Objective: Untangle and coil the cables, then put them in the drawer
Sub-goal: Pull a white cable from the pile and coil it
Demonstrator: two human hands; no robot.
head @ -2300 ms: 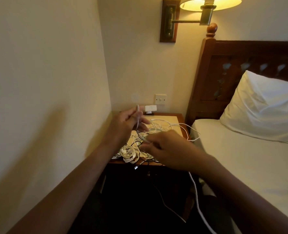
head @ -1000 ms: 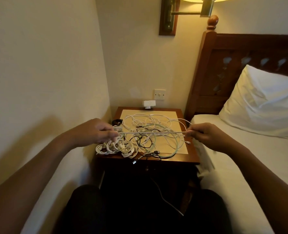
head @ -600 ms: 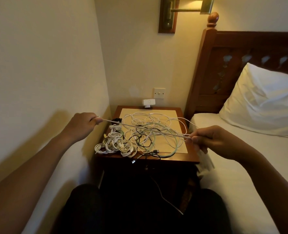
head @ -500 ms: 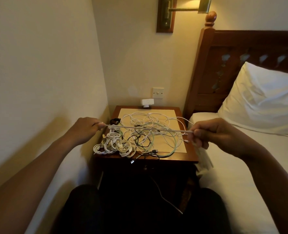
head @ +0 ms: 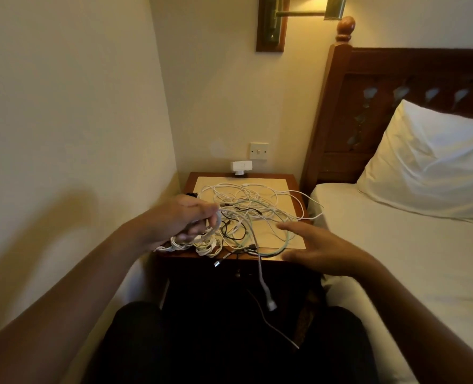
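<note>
The white cable (head: 259,268) is clamped in the left hand (head: 181,220); the fingers are curled tight round a loop of it, which shows at the hand's 3 o'clock side; from there the cable crosses the front edge of the nightstand (head: 292,180) and hangs toward 6 o'clock, plug end free in the air. The right hand (head: 317,249) hovers at the cable's 3 o'clock, palm down, fingers straight and spread apart, gripping nothing; whether its fingertips touch any strand cannot be told.

The tangle (head: 253,210) of white, pale green and black cables lies on the mat (head: 216,180), at 12 o'clock from the right hand. Several wound coils (head: 204,246) sit at the tangle's 8 o'clock, at the front left corner, just beneath the left hand.

The drawer (head: 238,275) is at 6 o'clock from the tangle, in deep shadow; its contents cannot be seen.

An adapter (head: 240,167) stands at the top's 12 o'clock edge; a switch (head: 259,151) is on the wall above it. The bed (head: 395,245) lies at 3 o'clock, with a pillow (head: 437,167).
</note>
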